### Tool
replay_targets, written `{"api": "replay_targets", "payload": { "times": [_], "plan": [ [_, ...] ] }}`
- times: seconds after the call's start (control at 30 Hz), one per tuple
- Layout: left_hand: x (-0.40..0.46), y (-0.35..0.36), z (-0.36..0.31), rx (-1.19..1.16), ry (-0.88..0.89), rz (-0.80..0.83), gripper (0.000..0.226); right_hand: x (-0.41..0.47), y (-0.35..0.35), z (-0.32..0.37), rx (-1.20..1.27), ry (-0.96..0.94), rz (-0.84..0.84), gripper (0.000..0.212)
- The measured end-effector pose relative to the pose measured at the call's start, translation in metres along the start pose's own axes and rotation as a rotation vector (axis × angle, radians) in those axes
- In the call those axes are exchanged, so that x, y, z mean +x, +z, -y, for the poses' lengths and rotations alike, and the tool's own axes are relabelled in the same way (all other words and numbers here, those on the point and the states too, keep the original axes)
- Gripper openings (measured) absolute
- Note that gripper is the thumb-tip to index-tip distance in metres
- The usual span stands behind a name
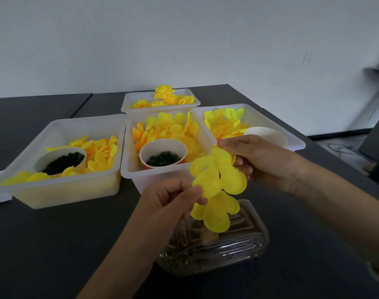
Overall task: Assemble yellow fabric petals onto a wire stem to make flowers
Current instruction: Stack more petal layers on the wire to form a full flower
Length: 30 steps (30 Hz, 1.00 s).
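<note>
Both hands are working a cluster of yellow petals [218,182] in the air, just above a clear glass dish [216,244] at the near edge of the dark desk [54,244]. The left hand [169,201] is pinching a lower petal between thumb and fingers; the right hand [255,160] is gripping the top of the cluster. Beyond, white bins [61,186] are holding loose petals, paper cups [162,156] of dark green rings sitting in them, and finished flowers [164,96] are lying in the far bin.
</note>
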<state>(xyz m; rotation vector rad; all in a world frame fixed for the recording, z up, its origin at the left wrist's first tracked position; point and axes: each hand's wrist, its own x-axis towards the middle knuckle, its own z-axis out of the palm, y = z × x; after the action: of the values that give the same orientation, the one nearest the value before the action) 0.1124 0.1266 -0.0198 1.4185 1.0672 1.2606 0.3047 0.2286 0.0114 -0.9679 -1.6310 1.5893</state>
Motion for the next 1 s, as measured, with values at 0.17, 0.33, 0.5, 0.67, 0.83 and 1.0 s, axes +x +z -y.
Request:
{"api": "replay_targets", "payload": {
  "times": [0.17,0.33,0.5,0.67,0.83,1.0],
  "plan": [
    [0.002,-0.001,-0.003,-0.001,0.012,0.01,0.027,0.002,-0.005,-0.007,0.014,0.013,0.038,0.039],
    [0.006,0.002,-0.003,0.002,0.038,0.02,0.024,0.003,-0.005,-0.01,0.05,0.024,0.026,0.039],
    [0.007,0.003,0.001,0.104,0.058,-0.009,0.044,0.002,-0.003,-0.007,0.061,0.007,0.039,0.039],
    [0.007,0.01,-0.005,0.045,0.094,-0.125,0.037,-0.007,0.004,0.002,0.098,-0.036,-0.047,0.029],
    [0.0,0.016,-0.01,0.035,0.147,-0.145,0.035,-0.019,0.012,0.014,0.075,-0.131,-0.106,0.042],
    [-0.006,0.024,-0.021,0.017,0.172,-0.172,0.025,-0.028,0.015,0.02,0.03,-0.192,-0.194,0.049]
  ]
}}
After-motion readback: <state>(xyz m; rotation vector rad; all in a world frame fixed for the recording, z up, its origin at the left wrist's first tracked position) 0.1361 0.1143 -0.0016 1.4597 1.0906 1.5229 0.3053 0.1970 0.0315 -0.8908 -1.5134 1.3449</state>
